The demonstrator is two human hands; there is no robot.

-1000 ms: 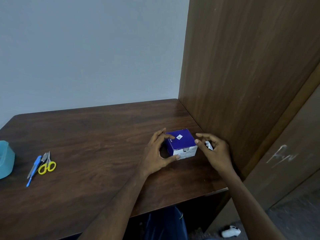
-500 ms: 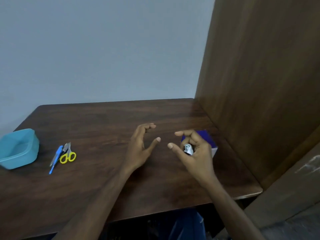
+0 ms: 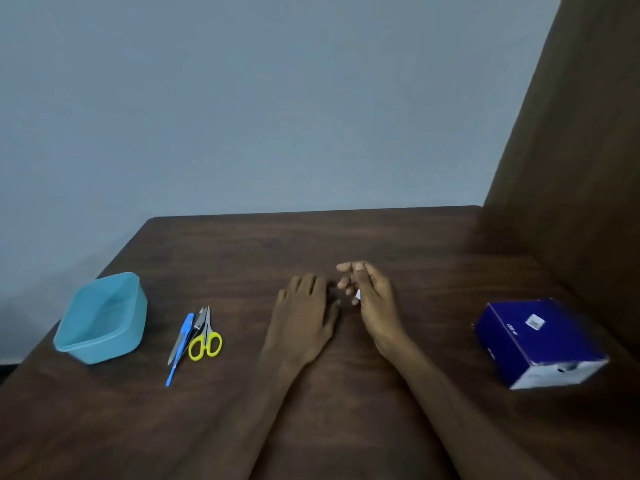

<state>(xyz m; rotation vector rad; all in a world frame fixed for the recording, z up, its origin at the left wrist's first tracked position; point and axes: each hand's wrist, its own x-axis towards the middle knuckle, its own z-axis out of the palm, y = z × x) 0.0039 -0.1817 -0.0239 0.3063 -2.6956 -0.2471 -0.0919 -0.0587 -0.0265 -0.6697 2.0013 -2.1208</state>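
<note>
Item: small white item (image 3: 357,294), material and long axis too small to tell. Location: above the middle of the dark brown wooden table (image 3: 381,244), pinched between the thumb and curled fingers of the right hand (image 3: 375,306), the other fingertips loosely spread beyond it. Adjacent: left hand (image 3: 303,320), palm down and flat on the table, fingers straight and pointing toward the wall, holding nothing. Key relation: the item sits just right of the left hand's fingers, nearly touching, so any placing onto them looks to be a short move leftward. Elsewhere: dark blue cardboard box (image 3: 540,341), well apart to the right; yellow-handled scissors (image 3: 206,342), blue-handled tool (image 3: 180,344) and teal plastic tub (image 3: 100,317), left.
</note>
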